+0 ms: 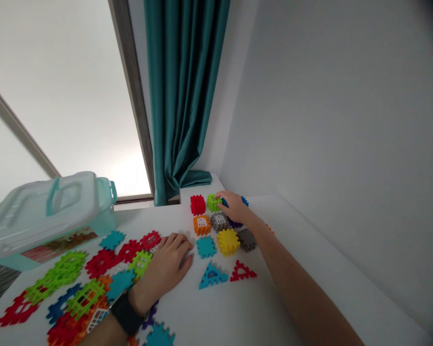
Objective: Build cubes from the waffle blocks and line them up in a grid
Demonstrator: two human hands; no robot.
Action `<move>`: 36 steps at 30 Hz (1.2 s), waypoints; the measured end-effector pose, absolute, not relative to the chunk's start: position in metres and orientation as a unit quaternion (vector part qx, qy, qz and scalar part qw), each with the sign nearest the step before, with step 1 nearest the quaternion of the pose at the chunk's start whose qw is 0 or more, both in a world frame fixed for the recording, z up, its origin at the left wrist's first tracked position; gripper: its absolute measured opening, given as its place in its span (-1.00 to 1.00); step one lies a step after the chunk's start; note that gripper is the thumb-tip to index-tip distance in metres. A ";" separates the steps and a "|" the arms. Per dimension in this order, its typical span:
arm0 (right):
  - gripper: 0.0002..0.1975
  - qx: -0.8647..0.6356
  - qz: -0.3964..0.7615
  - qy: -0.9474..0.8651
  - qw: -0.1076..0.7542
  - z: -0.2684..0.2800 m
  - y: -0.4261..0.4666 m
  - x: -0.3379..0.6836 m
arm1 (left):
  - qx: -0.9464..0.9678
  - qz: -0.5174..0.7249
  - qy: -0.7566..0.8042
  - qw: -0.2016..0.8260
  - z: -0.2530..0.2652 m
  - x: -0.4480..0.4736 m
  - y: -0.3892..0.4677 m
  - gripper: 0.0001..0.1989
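Observation:
My right hand (234,207) reaches over the back row of toy building blocks. Its thumb and fingers are around a blue block (224,202), mostly hidden under the palm, with the fingertips against a lime green block (213,203). A red block (197,204) stands to the left. In front are an orange block (202,225) and a grey block (219,221), both with white windows, then a turquoise piece (206,247), a yellow block (228,241) and a dark grey block (247,240). My left hand (171,257) rests on the table, fingers loosely apart and holding nothing.
Loose flat interlocking pieces lie across the left, including a lime green panel (59,274) and a red panel (101,262). A lidded plastic box (65,202) stands behind them. Blue (212,276) and red (242,271) triangles lie in front. A wall (339,144) borders the right.

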State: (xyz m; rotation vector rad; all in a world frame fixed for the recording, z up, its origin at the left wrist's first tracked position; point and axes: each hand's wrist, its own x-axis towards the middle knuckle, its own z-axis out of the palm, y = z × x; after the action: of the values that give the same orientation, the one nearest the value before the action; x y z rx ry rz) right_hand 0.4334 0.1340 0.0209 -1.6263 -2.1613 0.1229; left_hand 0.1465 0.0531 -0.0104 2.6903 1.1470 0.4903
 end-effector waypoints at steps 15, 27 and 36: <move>-0.77 -0.513 0.038 -0.826 0.232 0.046 0.078 0.383 | 0.918 0.144 0.365 0.052 0.016 0.134 0.055 -0.81; -0.76 -0.440 0.055 -0.869 0.218 0.051 0.056 0.311 | 0.895 0.154 0.418 0.018 0.043 0.066 0.047 -0.82; -0.79 -0.386 0.095 -0.901 0.171 0.034 0.052 0.241 | 0.867 0.139 0.478 0.022 0.038 -0.024 0.023 -0.81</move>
State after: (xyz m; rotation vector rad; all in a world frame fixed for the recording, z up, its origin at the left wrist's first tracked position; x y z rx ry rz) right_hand 0.2409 0.0523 0.0335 -1.0962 -2.5592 0.2685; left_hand -0.0236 0.0231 0.0376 2.6849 1.4817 0.4313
